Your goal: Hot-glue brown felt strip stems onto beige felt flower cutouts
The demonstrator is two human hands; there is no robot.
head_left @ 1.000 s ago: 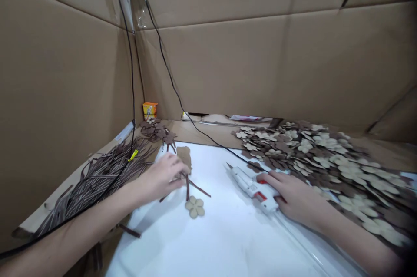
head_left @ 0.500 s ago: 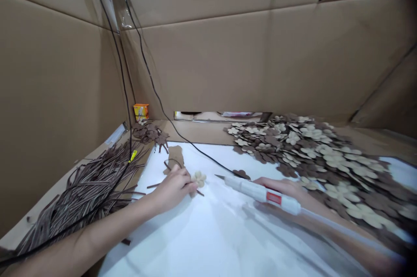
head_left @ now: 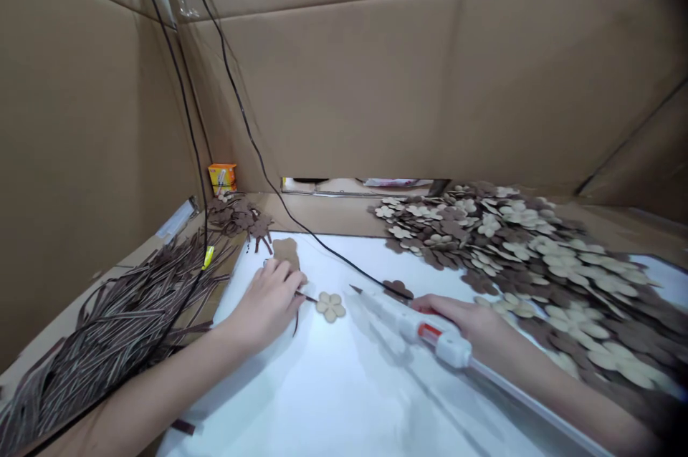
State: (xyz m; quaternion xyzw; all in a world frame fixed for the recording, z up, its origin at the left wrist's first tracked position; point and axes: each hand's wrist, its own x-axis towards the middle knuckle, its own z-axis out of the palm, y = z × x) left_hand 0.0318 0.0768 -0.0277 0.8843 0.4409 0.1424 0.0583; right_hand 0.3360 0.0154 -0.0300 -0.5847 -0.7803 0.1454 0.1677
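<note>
My left hand pinches a thin brown strip just beside a tan flower cutout, while my right hand closes around the hot glue gun, its tip kept off the flower.

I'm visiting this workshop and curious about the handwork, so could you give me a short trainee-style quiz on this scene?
1. Which hand holds the white hot glue gun?
2. True or false: the tan flower cutout touches the glue gun.
3. Is the left hand nearer the bundle of brown strips or the heap of flower cutouts?

Key:
1. The right hand.
2. False.
3. The bundle of brown strips.
</note>
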